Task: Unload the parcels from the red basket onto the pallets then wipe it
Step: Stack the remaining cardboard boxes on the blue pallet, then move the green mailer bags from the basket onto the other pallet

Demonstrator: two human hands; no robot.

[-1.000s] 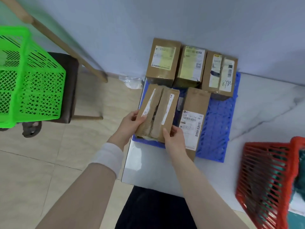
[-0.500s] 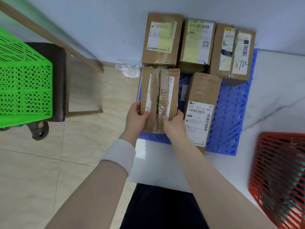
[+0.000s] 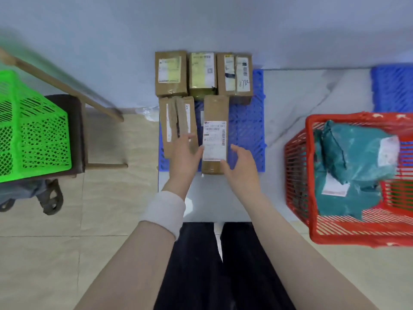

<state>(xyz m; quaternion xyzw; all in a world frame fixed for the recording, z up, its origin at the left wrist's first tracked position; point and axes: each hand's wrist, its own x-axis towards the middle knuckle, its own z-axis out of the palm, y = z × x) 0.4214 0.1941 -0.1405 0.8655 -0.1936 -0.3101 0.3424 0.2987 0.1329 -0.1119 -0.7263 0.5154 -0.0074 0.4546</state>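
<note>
Several brown cardboard parcels sit on a blue pallet (image 3: 247, 128) by the wall. The taped parcel (image 3: 177, 121) lies at the pallet's front left, next to a long labelled parcel (image 3: 215, 115). My left hand (image 3: 185, 156) hovers over the taped parcel's near end with relaxed fingers and holds nothing. My right hand (image 3: 240, 166) is open at the near right corner of the labelled parcel. The red basket (image 3: 297, 175) stands on the floor at the right and holds teal bagged parcels (image 3: 353, 157).
A green basket (image 3: 31, 135) rests on a dark stool (image 3: 76, 130) at the left, with a wooden bar (image 3: 64, 86) slanting behind it. A second blue pallet (image 3: 393, 86) lies at the far right. The wall runs right behind the parcels.
Both hands have let go of the taped parcel, which now lies flat on the pallet. They have drawn back and the right hand has shifted rightwards. The view swung so the red basket shows fully.
</note>
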